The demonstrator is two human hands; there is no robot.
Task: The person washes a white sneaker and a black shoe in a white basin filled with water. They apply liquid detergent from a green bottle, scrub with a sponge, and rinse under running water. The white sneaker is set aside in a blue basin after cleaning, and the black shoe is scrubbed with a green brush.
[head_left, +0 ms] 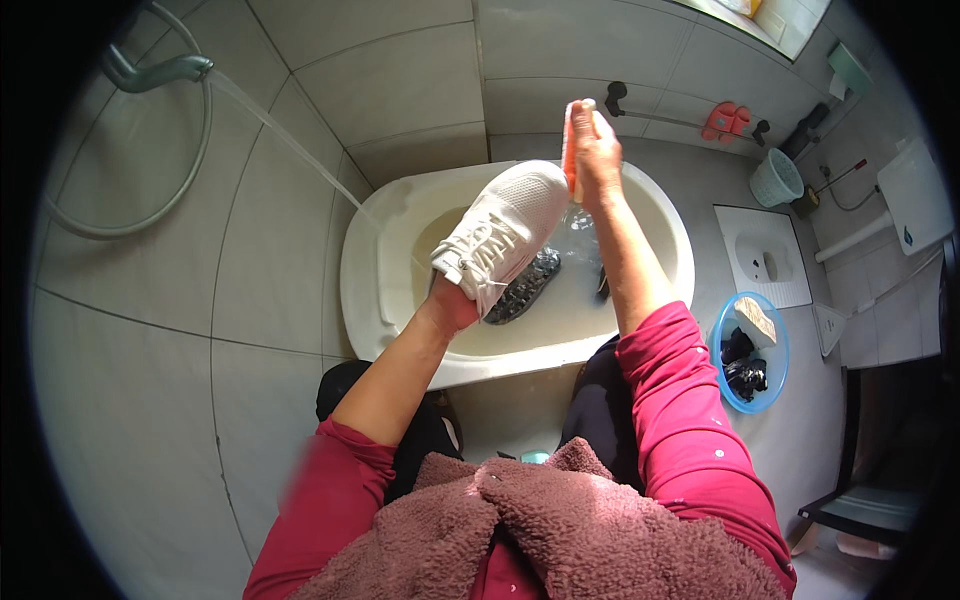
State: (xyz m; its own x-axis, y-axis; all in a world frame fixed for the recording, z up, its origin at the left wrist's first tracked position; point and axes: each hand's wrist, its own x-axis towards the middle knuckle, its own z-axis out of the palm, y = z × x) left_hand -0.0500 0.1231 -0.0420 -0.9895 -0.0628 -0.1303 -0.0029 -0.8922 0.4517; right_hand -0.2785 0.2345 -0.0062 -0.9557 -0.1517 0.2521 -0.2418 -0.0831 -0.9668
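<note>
My left hand is pushed into the ankle opening of a white knit lace-up sneaker, so its fingers are hidden. The sneaker is held up over a white bathtub, toe pointing away from me. In my right hand is an orange scrubbing brush, gripped along its back. The bristle side is by the sneaker's toe; whether they touch I cannot tell. Below, a dark shoe with a lugged sole lies in the cloudy water. Another dark item is partly covered by my right forearm.
Water runs from a wall faucet into the tub's left end. Right of the tub stands a blue basin with a pale shoe and dark items. Beyond it are a squat toilet, a mint basket and coral slippers on a wall rail.
</note>
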